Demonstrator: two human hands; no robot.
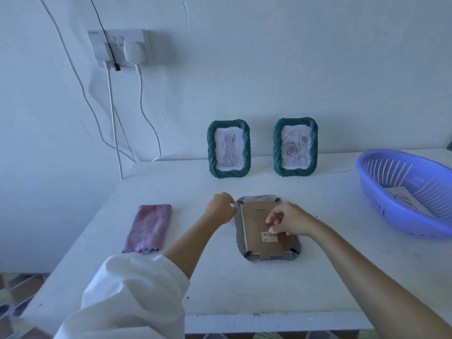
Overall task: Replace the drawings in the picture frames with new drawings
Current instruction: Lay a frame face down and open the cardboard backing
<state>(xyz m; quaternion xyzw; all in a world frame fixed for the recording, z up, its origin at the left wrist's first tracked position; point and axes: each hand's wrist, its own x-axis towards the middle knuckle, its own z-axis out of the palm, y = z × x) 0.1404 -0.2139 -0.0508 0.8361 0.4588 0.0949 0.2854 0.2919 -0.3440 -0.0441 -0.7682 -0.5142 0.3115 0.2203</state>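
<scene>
A picture frame [259, 199] lies face down in the middle of the white table [244, 285], its brown cardboard back panel [254, 223] facing up. My left hand [220, 207] pinches the frame's top left corner at a black clip. My right hand [288, 222] rests on the back panel, fingertips closed near the barcode sticker [269, 237]. Two green twisted frames stand against the wall: one [228, 149] holds a cat drawing, the other [295, 146] a rose drawing.
A folded purple cloth [148, 227] lies left of the frame. A blue plastic basket [408, 192] at the right holds a sheet with a line drawing [403, 199]. Chargers and cables [122, 50] hang from a wall socket at the upper left.
</scene>
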